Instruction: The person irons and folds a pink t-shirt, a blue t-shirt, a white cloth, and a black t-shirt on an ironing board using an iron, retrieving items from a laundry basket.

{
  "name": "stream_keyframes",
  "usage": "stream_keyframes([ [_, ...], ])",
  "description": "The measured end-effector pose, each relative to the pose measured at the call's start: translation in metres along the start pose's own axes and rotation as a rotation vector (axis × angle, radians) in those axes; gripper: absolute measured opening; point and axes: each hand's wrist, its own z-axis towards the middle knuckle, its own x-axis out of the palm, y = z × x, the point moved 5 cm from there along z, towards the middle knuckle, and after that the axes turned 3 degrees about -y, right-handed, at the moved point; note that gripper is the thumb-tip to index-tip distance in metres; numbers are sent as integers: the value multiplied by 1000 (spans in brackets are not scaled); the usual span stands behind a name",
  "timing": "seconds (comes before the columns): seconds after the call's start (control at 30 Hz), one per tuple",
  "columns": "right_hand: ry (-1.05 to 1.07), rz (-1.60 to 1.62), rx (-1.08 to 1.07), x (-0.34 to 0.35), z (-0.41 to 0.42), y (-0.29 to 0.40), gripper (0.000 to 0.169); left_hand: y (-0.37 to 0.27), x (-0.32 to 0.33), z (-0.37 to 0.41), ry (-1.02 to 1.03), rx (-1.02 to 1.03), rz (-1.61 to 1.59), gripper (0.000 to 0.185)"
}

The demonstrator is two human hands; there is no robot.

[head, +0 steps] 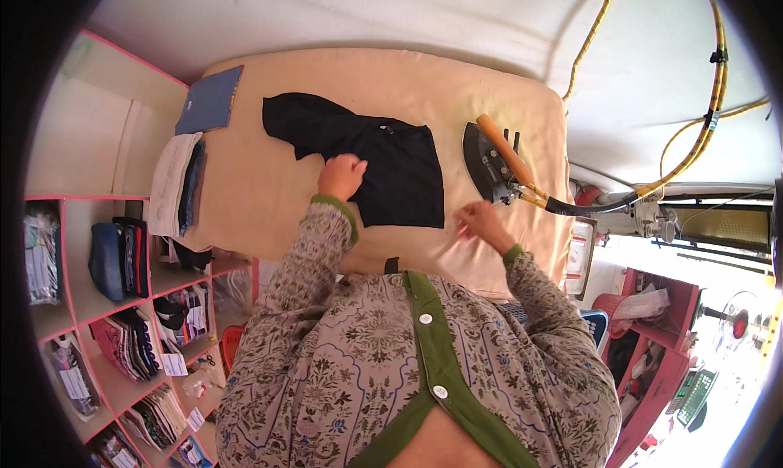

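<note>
Black shorts (400,174) lie spread on a padded ironing table (244,192) covered in peach cloth. My left hand (344,175) rests at the near edge of the shorts, between the two legs, fingers curled; whether it pinches the fabric cannot be told. To the right of the shorts, my right hand (480,223) is above the table cloth, fingers bent, just below the steam iron; whether it holds anything small cannot be told. The steam iron (489,162), with an orange-brown handle, stands on the table's right part, its yellow hose and black cable sleeve leading off to the right.
A folded blue garment (210,101) and a stack of folded clothes (174,183) line the table's left end. Shelves with pink edges (110,309) hold more folded clothes at the lower left. Hoses (697,156) hang at the right, above a red cabinet (654,394).
</note>
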Motion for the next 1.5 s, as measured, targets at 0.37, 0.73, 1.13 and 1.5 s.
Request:
stream_keyframes([
  [0.37,-442,-762,-249,-117,59,84,80,39,52,-82,-198,-226,-203,27],
  [0.73,-138,-693,-728,-46,13,110,104,41,70,-89,-343,-206,-648,20],
  [1.13,325,-1036,-992,57,40,142,42,63,48,-107,-159,-140,-717,38],
  [1.5,2,-837,-815,136,8,138,37,140,-4,-104,-515,-261,-523,29],
])
